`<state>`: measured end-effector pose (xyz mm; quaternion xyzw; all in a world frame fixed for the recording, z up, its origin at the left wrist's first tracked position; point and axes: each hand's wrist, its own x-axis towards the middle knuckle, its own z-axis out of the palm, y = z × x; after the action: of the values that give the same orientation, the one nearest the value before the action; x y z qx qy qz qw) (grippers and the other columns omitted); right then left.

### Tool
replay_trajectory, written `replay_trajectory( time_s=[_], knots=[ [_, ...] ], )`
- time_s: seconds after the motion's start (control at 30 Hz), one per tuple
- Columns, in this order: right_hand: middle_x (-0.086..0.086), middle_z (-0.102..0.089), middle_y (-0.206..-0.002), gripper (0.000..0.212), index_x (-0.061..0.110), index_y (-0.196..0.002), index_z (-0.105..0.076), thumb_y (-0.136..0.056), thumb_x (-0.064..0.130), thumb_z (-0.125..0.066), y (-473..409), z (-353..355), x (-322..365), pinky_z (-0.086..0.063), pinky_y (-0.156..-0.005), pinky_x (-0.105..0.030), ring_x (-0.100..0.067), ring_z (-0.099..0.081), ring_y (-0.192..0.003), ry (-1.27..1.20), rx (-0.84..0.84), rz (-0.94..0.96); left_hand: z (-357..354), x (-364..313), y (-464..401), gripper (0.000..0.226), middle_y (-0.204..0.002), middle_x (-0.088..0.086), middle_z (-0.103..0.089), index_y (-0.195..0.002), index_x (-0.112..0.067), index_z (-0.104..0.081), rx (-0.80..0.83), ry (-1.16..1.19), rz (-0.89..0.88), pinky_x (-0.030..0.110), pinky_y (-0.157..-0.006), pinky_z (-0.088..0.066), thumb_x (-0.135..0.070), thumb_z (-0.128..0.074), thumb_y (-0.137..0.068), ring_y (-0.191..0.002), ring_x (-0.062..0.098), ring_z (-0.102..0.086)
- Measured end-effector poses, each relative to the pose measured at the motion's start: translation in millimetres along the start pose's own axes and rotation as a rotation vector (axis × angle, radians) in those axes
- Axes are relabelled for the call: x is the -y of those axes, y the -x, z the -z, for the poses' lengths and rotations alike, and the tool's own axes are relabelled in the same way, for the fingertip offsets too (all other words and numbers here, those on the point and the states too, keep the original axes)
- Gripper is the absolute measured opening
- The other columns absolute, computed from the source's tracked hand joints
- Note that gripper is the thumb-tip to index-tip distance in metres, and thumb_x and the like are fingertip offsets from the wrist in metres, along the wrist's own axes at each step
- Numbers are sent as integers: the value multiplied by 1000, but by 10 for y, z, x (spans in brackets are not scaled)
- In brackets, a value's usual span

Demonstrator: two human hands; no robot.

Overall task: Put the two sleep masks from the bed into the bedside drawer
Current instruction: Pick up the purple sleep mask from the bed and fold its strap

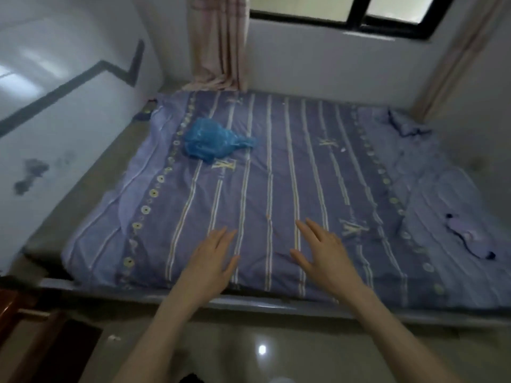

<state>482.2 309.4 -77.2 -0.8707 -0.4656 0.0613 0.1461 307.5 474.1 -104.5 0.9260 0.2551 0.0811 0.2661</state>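
A purple sleep mask (pixel 467 240) with dark trim lies on the right side of the bed (pixel 276 189), which is covered in a purple striped sheet. A second purple fabric piece (pixel 407 125), possibly the other mask, sits crumpled at the far right corner. My left hand (pixel 211 261) and my right hand (pixel 322 254) hover side by side over the near edge of the bed, fingers spread, holding nothing. Both are well left of the near mask. Brown wooden furniture (pixel 19 313) at the lower left may be the bedside unit; no drawer front is clear.
A crumpled blue plastic bag (pixel 213 142) lies on the left middle of the bed. White walls close in the bed on the left and right. A pink curtain (pixel 218 45) and a window are behind it. Glossy tiled floor (pixel 262 349) lies below my arms.
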Motion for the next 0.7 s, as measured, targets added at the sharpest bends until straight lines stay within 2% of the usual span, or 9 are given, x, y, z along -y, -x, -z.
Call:
replay_trajectory(
  time_s=[0.1, 0.33, 0.53, 0.7],
  knots=[
    [-6, -27, -152, 63, 23, -143, -20, -89, 46, -44, 394, 396, -768, -25, -113, -45, -22, -26, -139, -2, -73, -159, -315, -728, -417, 54, -154, 5, -21, -142, -19, -23, 92, 8, -144, 37, -117, -19, -35, -40, -94, -143, 20, -17],
    [-11, -35, -148, 63, 17, -140, -28, -87, 43, -50, 1044, 985, -2186, -32, -109, -46, -26, -34, -136, -22, -269, -457, -1073, -2259, -1340, 55, -156, 2, -17, -143, -23, -18, 234, -57, -456, 45, -117, -16, -39, -35, -94, -144, 20, -11],
    [-12, -34, -148, 62, 17, -141, -28, -88, 42, -49, 1193, 1269, -3430, -30, -109, -47, -25, -32, -136, 7, -297, -636, -1942, -3298, -2107, 55, -155, 6, -21, -143, -19, -21, 307, -29, -599, 48, -116, -19, -38, -39, -94, -143, 24, -15],
    [-13, -36, -147, 62, 15, -140, -30, -87, 42, -50, 1097, 1606, -4486, -31, -109, -46, -26, -34, -135, 12, -286, -703, -2611, -4129, -2848, 56, -155, 7, -20, -143, -18, -21, 350, -19, -628, 49, -116, -18, -37, -40, -93, -143, 24, -15]
  ],
)
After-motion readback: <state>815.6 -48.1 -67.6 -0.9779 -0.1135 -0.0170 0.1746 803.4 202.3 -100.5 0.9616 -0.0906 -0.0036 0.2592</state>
